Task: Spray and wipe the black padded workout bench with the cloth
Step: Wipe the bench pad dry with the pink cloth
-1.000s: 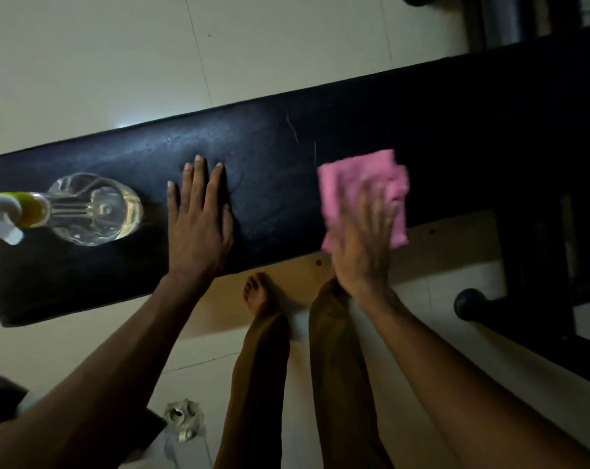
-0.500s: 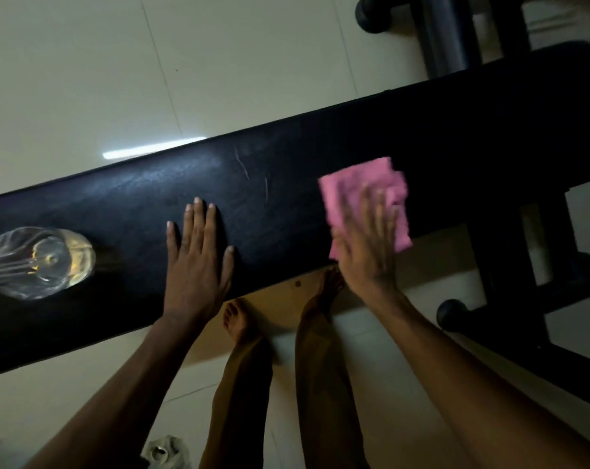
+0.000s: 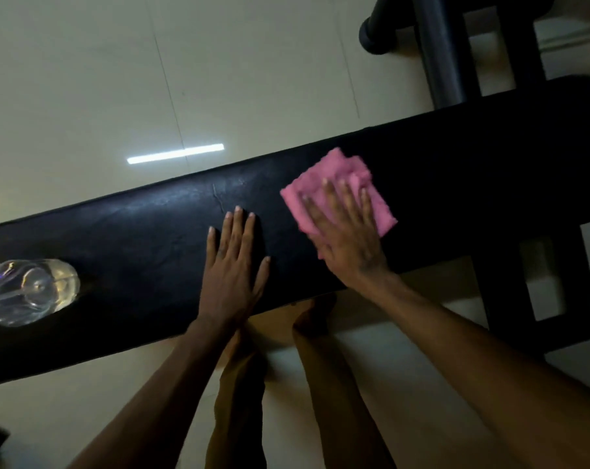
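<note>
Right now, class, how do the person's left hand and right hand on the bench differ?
The left hand lies bare on the black bench; the right hand presses a pink cloth. The left hand looks sharp, the right hand blurred. The left hand sits nearer the clear spray bottle. Both lie flat, palm down, fingers extended.

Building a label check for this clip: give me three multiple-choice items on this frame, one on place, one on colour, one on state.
1. Where is the spray bottle?
A. on the bench, at the left edge of the view
B. on the floor
C. in the right hand

2. What colour is the cloth?
A. white
B. pink
C. blue

3. What is the left hand doing?
A. squeezing the bottle
B. gripping the cloth
C. lying flat and open on the bench

Answers:
1 A: the spray bottle lies on the bench.
2 B: the cloth under the right hand is pink.
3 C: the left hand has its fingers spread on the padding.
</note>
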`<act>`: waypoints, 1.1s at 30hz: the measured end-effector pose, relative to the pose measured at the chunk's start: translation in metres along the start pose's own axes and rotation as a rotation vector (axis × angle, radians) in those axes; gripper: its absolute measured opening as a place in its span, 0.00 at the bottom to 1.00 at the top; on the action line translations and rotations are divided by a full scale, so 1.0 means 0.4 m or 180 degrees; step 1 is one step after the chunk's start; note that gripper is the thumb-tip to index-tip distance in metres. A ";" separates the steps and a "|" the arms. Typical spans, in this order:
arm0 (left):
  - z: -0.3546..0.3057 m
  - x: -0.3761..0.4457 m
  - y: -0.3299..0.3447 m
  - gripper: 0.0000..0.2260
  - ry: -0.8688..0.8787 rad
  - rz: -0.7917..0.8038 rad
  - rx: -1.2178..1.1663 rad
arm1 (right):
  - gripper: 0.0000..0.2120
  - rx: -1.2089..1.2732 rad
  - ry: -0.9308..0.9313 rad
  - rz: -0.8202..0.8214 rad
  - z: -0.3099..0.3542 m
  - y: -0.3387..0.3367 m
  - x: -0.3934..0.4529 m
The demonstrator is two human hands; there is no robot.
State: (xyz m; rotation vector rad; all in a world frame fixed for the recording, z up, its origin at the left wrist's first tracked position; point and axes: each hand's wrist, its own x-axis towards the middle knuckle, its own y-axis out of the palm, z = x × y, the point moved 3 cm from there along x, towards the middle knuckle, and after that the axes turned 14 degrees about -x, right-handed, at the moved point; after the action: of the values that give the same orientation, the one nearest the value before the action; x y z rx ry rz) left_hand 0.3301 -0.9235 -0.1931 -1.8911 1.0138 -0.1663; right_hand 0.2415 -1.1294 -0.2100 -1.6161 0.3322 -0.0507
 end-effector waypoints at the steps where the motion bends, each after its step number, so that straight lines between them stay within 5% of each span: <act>1: -0.021 0.022 0.006 0.31 0.0051 0.0000 0.0023 | 0.29 -0.0054 -0.0541 -0.0077 -0.009 0.000 0.007; 4: -0.068 0.084 0.023 0.31 -0.0017 0.0037 0.0048 | 0.26 -0.0003 -0.0416 -0.0222 -0.106 -0.010 0.060; 7: -0.103 0.139 0.030 0.31 -0.0021 0.0000 0.0068 | 0.27 0.0357 0.1700 -0.0173 -0.247 -0.020 0.117; 9: -0.119 0.166 0.037 0.30 0.0064 -0.0035 0.0079 | 0.28 0.0440 0.2596 0.0063 -0.279 -0.023 0.152; 11: -0.125 0.181 0.048 0.30 0.0049 -0.0078 0.0122 | 0.28 0.0440 0.2291 0.0046 -0.249 -0.032 0.174; 14: -0.125 0.182 0.056 0.30 0.0006 -0.0191 0.0135 | 0.27 0.0140 0.0088 -0.0188 -0.170 -0.020 0.148; 16: -0.123 0.184 0.056 0.30 0.0039 -0.0201 0.0135 | 0.26 0.0030 -0.0789 -0.0239 -0.199 -0.016 0.131; 18: -0.123 0.184 0.054 0.31 0.0036 -0.0134 0.0126 | 0.27 0.0124 -0.0571 -0.0181 -0.268 -0.015 0.127; 23: -0.129 0.182 0.044 0.31 -0.0058 -0.0042 0.0059 | 0.29 0.0385 0.2409 0.0013 -0.393 -0.005 0.129; 25: -0.134 0.186 0.040 0.31 -0.0074 -0.0018 0.0069 | 0.28 0.0283 0.2021 0.0024 -0.344 -0.012 0.127; 28: -0.135 0.186 0.039 0.31 -0.0116 0.0013 0.0061 | 0.27 0.0020 0.0060 0.0094 -0.280 -0.005 0.093; 30: -0.140 0.185 0.036 0.30 -0.0112 -0.0015 -0.0018 | 0.28 -0.0044 -0.0573 0.0188 -0.340 0.001 0.084; 31: -0.147 0.188 0.036 0.29 -0.0067 -0.0021 -0.0098 | 0.28 0.0005 -0.0410 0.0200 -0.380 0.005 0.084; 33: -0.175 0.202 0.042 0.28 0.0160 0.0047 -0.0254 | 0.28 0.0218 0.0953 0.0079 -0.459 0.003 0.086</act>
State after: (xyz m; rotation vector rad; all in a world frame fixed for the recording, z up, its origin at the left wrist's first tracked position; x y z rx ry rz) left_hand 0.3378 -1.0316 -0.1921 -1.9596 1.0824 -0.1676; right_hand 0.2314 -1.3156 -0.2026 -1.5366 0.5750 -0.2844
